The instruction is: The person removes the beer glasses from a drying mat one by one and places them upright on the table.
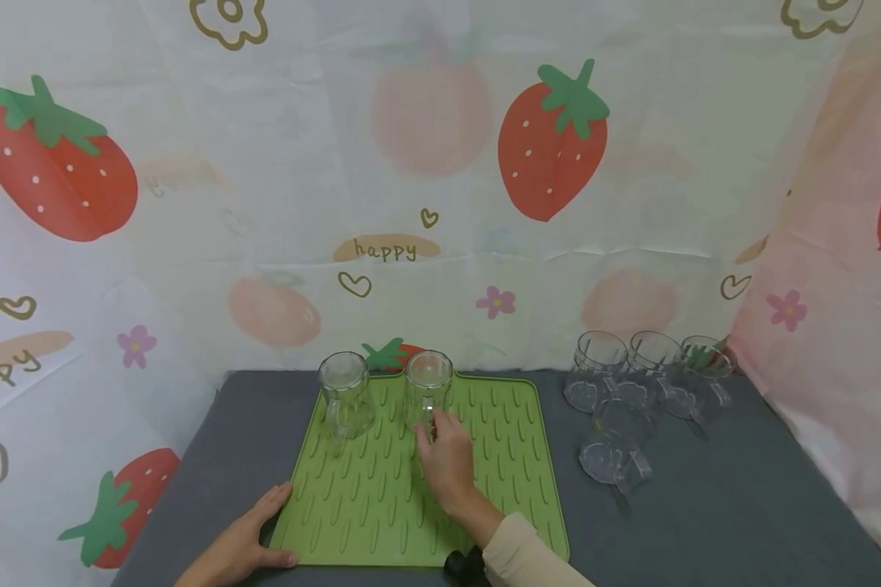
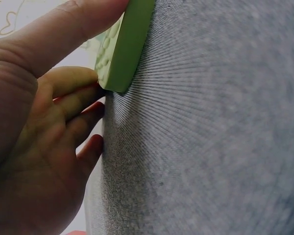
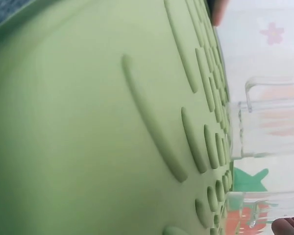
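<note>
A green drying mat (image 1: 382, 522) with raised ridges lies on the table. Two clear glass mugs stand upside down near its far edge: a left mug (image 1: 345, 399) and a right mug (image 1: 415, 391). With thumb and fingers, my right hand (image 1: 449, 461) pinches the handle of the right mug; in the right wrist view only fingertips (image 3: 288, 226) show beside that mug (image 3: 245, 208). At the mat's near left corner, my left hand (image 1: 238, 538) rests with fingers along the side edge and the thumb at the front edge, also seen close up in the left wrist view.
Several more clear mugs (image 1: 600, 350) stand on the grey tablecloth (image 1: 727, 505) right of the mat, one of them (image 1: 604, 456) nearer than the others. A strawberry-print curtain (image 1: 426, 310) hangs behind the table. A black object (image 1: 466, 564) sits by my right wrist.
</note>
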{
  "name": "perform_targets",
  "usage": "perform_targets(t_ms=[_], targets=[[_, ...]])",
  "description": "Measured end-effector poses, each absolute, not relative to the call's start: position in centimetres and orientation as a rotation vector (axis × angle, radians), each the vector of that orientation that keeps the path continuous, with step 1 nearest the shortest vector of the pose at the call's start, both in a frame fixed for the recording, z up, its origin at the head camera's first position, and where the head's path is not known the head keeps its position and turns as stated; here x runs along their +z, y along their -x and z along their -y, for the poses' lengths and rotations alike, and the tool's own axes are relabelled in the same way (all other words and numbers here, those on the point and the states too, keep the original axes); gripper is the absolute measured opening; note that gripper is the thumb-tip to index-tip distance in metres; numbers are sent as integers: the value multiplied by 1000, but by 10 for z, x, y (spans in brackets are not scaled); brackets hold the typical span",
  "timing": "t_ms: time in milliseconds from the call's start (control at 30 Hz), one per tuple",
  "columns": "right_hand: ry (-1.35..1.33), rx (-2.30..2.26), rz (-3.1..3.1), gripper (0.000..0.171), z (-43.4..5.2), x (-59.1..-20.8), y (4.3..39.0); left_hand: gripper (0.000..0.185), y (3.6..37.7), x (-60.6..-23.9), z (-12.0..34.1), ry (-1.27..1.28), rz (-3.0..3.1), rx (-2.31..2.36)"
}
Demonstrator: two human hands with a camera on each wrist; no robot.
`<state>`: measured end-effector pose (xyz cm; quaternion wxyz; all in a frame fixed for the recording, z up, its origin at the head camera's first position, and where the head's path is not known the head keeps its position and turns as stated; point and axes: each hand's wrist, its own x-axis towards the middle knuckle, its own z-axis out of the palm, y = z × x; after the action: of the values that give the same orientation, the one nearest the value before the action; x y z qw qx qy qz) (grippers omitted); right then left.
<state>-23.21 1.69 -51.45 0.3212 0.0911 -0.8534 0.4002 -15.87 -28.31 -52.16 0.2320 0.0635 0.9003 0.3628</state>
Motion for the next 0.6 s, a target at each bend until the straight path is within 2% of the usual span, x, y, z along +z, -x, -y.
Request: perform_targets(t_ms=[600], targets=[[-281,1188,2257,11,-38,-510,233,106,159,-525,283,-163,-2504,996]])
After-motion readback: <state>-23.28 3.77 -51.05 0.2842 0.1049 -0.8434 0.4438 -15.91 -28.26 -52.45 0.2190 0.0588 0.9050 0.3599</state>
